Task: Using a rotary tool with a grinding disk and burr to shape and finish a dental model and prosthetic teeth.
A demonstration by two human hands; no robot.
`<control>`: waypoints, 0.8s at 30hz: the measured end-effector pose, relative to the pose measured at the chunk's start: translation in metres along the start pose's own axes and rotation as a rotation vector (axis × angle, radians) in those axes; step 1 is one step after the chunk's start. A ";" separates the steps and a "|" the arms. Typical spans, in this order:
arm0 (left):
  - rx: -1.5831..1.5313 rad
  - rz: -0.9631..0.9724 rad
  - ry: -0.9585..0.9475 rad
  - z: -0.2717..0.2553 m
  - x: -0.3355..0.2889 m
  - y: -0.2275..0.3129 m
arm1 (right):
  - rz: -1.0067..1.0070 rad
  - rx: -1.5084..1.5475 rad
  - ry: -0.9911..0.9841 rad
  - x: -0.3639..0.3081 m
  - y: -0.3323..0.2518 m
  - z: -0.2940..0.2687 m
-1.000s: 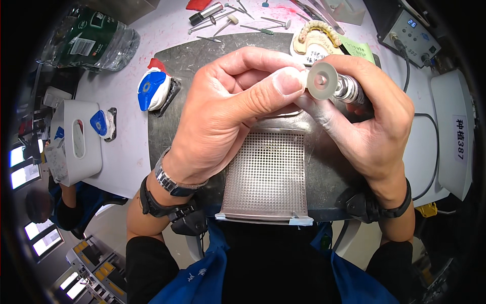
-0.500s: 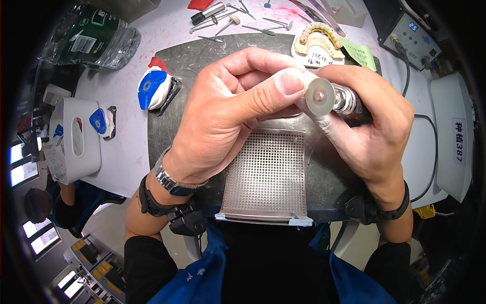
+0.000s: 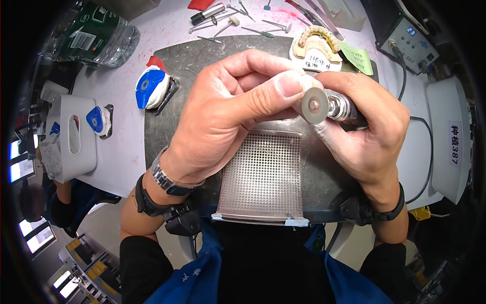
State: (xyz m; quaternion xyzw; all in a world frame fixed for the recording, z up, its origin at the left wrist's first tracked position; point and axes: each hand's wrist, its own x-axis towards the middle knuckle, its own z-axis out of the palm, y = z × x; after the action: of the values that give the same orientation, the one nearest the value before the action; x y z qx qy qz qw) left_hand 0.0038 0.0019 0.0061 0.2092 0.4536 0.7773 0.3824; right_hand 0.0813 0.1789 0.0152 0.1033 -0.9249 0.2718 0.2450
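Over the work board, my right hand [image 3: 374, 119] is wrapped round a metal rotary handpiece [image 3: 341, 106]. A round grey disc [image 3: 314, 105] sits on the handpiece's tip, close beside my left thumb. My left hand [image 3: 217, 109] is closed in a pinch, thumb pressed toward the bent fingers. Something small and whitish seems to be at its fingertips, but the disc and fingers mostly hide it. Both hands nearly touch, and whitish dust coats the fingers. Below them lies a perforated metal plate [image 3: 260, 175] at the board's near edge.
A dental model [image 3: 316, 50] with a row of teeth stands behind my right hand. Several burs [image 3: 263, 31] lie at the back. Blue-and-white models [image 3: 152, 90] and a big bottle [image 3: 93, 38] are left; a control box [image 3: 411, 40] with its cable is right.
The disc and handpiece have shifted slightly toward me and to the left, against my left thumb's side. My left hand keeps its pinch. The whole view has moved a little.
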 end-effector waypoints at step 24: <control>-0.006 -0.015 0.073 0.001 0.000 -0.001 | -0.008 0.091 0.120 0.003 0.003 0.006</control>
State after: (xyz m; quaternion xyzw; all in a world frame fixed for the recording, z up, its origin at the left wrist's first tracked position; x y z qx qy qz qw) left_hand 0.0048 0.0029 0.0060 0.1764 0.4666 0.7827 0.3723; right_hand 0.0756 0.1780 0.0110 0.1015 -0.8948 0.3183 0.2962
